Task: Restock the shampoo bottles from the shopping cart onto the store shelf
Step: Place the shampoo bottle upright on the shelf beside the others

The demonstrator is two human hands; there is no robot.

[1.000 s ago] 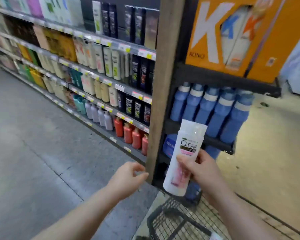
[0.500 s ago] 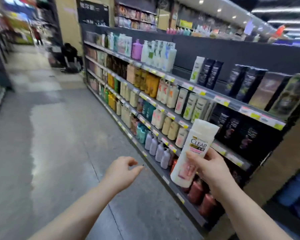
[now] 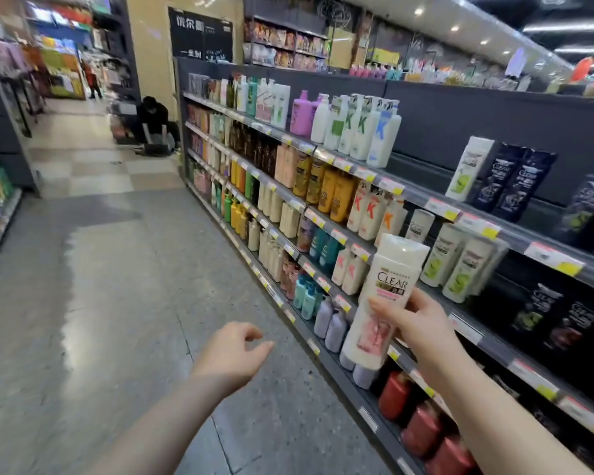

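Note:
My right hand (image 3: 417,329) grips a white CLEAR shampoo bottle (image 3: 383,296) with a pink label, held upright and tilted slightly right, in front of the store shelf (image 3: 426,197). White CLEAR bottles with green labels (image 3: 460,262) stand on the shelf just right of the held bottle. My left hand (image 3: 232,353) hangs in the air over the aisle floor, fingers loosely curled, holding nothing. The shopping cart is out of view.
The long shelf unit runs along the right, filled with many shampoo bottles; red bottles (image 3: 422,426) sit on the bottom level. A grey aisle floor (image 3: 100,320) opens to the left. A person (image 3: 153,121) crouches at the far end of the aisle.
The view has swung left from the cart and shelf end to the long aisle shelf. The held bottle stays in my right hand and is now nearer the green-labelled CLEAR bottles.

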